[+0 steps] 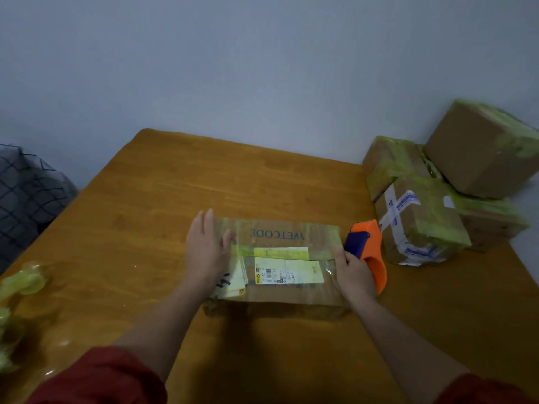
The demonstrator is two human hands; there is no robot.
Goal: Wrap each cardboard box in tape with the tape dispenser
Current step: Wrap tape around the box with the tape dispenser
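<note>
Wooden table (140,199), checked fabric (24,196)

Dim and bluish, slightly soft throughout. Broad dark shadow across the table (145,185) near the bottom edge, small glints lower left. Wide-angle bending toward the edges.

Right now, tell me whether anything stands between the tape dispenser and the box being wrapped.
Nothing visible does. The right hand holds the tape dispenser at the right edge of the box; the wrapped boxes sit beyond it, not between.
</note>
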